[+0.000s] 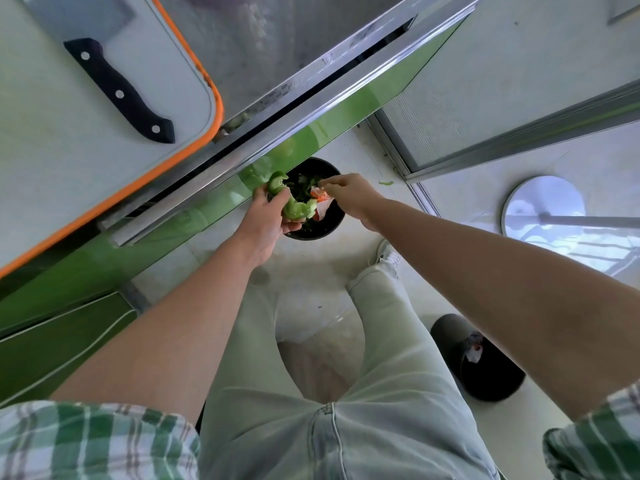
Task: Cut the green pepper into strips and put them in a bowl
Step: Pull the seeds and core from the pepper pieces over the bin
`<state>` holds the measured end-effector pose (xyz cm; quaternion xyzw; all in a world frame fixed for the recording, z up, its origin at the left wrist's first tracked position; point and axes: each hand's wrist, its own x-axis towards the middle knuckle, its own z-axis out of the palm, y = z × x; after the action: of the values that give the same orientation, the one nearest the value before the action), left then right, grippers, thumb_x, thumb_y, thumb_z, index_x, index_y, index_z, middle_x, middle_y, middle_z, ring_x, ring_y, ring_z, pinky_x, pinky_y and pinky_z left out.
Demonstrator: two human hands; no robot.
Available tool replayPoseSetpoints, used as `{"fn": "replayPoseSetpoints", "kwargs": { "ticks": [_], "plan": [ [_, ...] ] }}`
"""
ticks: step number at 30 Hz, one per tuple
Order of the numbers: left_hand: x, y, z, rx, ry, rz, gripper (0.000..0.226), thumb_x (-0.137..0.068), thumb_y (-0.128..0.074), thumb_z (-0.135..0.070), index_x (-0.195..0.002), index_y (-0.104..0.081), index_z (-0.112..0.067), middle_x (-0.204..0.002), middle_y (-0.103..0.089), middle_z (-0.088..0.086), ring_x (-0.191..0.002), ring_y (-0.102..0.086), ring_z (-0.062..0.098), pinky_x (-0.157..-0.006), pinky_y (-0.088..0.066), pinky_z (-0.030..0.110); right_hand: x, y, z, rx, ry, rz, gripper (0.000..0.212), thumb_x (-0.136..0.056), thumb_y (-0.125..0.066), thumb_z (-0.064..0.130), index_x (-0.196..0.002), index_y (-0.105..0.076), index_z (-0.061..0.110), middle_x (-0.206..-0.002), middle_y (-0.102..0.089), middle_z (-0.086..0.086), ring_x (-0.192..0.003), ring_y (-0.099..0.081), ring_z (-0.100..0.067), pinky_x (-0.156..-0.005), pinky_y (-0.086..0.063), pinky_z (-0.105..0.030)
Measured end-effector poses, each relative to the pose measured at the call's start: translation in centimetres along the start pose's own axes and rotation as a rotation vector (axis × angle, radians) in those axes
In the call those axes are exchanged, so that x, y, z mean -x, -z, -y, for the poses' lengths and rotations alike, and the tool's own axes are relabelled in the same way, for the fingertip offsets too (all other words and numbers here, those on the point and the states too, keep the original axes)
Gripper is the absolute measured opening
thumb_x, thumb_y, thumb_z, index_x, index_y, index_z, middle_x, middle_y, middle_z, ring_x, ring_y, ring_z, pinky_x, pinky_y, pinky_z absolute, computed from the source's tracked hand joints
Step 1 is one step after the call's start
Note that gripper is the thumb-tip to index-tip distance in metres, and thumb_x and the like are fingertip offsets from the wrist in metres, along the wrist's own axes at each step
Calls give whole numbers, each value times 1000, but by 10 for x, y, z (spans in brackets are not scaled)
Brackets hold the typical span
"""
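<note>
Cleaning seemed the reason the left hand gripped the green pepper above the black bin while the right hand pinched a small bit, perhaps seeds.

Pale floor lies below glossy green cabinet fronts along the steel tabletop front edge; a metal-framed panel and round chrome base catch daylight.

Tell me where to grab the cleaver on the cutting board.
Grip the black riveted handle, coming from the board's orange-rimmed corner. The cleaver lies flat, with its handle end pointing at that corner and the blade pointing away.
</note>
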<state>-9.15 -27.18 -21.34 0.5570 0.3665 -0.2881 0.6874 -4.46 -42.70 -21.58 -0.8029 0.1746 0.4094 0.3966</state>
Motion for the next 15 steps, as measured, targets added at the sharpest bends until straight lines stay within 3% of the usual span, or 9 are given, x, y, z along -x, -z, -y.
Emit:
{"fn": "replayPoseSetpoints", "kwargs": {
  "ticks": [2, 4, 8, 11, 13, 15],
  "plan": [
    [2, -1, -2, -18, 6, 19, 21, -104, -42, -24, -123, -45, -17, -104, -58, 18, -76, -59, 24, -69, -51, 31, 0, -1, 2, 91, 50, -48, 25, -93, -55, 20, -106, -73, 7, -100, -71, -19, -78, -64, -23, -68, -51, -29],
    [5, -2, -4, -15, 22, 23, 21, -105, -39, -27, -119, -50, -16, -96, -58, 16, -72, -56, 23, -66, -49, 31, 0, -3, 1, 134, 71, -137, 20, -87, -64, 22, -92, -74, 5, -88, -73, -16, -74, -66, -24, -61, -50, -26],
    [10, -4, -8, -9, 139, 19, 37, -106, -29, -36, -111, -56, -10, -81, -61, 14, -67, -53, 20, -63, -45, 30, 5, -4, -2, 92, 217, -207, 6, -80, -71, 16, -86, -68, 19, -88, -71, 1, -83, -67, -16, -73, -55, -29],
    [12, -5, -10, -81, 206, 19, 44, -105, -27, -39, -110, -59, -10, -77, -61, 14, -60, -51, 19, -56, -43, 27, 13, -4, -2, -19, 415, -54, 37, -80, -68, 8, -114, -64, 22, -117, -61, 1, -99, -63, -10, -88, -52, -26],
    [14, -7, -14, -131, 235, 50, 49, -105, -24, -39, -100, -62, -9, -74, -60, 15, -55, -49, 20, -50, -39, 25, 16, -5, -1, 111, 549, 21, 46, -80, -69, 11, -123, -61, 26, -124, -55, 1, -106, -58, -10, -91, -48, -21],
    [16, -7, -17, -179, 242, 103, 52, -103, -22, -37, -94, -63, -7, -73, -60, 17, -52, -48, 20, -49, -36, 25, 17, -4, 0, 321, 630, 22, 35, -82, -71, 16, -116, -66, 24, -114, -60, 2, -98, -56, -10, -88, -45, -22]
  ]
}}
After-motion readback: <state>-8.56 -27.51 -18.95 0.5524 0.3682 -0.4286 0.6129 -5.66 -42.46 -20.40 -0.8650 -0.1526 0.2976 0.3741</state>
